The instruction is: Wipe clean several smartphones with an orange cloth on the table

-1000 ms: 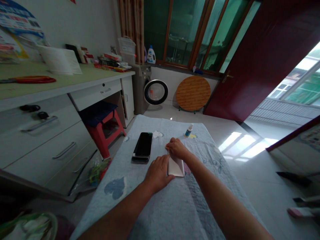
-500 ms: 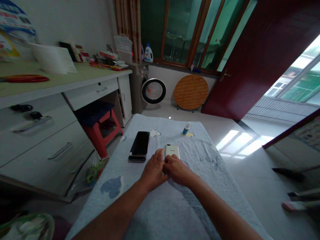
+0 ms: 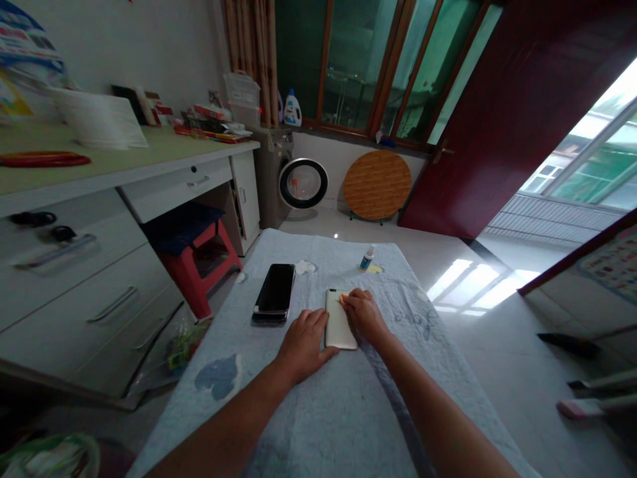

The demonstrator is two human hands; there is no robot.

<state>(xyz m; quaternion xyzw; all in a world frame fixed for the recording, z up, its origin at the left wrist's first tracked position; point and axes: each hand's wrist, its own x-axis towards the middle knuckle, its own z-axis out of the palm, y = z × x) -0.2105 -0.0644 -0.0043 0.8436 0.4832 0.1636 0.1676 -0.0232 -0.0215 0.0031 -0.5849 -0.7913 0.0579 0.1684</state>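
A pale gold smartphone [image 3: 339, 335] lies back side up on the blue-grey cloth [image 3: 318, 425]. My left hand [image 3: 304, 345] braces its lower left corner, fingers along the side edge and thumb at the bottom edge. Pinched in my right hand [image 3: 365, 315] is a small orange piece [image 3: 343, 300], perhaps cloth, pressed against the upper part of the phone's back; its full shape is hidden by the fingers. To the left lies a black phone [image 3: 276, 289], screen up, seemingly on top of another dark device. A small spray bottle [image 3: 367, 259] stands beyond my right hand.
Left of the covered table is a white desk [image 3: 189, 156] with drawers and a red stool [image 3: 199, 265] beneath it. Behind are a washing machine with its round door [image 3: 303, 183] open and a round wooden tabletop [image 3: 377, 184] leaning on the wall.
My hands have parted: the right moved up and right onto the phone's back with the orange piece, while the left settled at its lower left. More of the phone's back shows.
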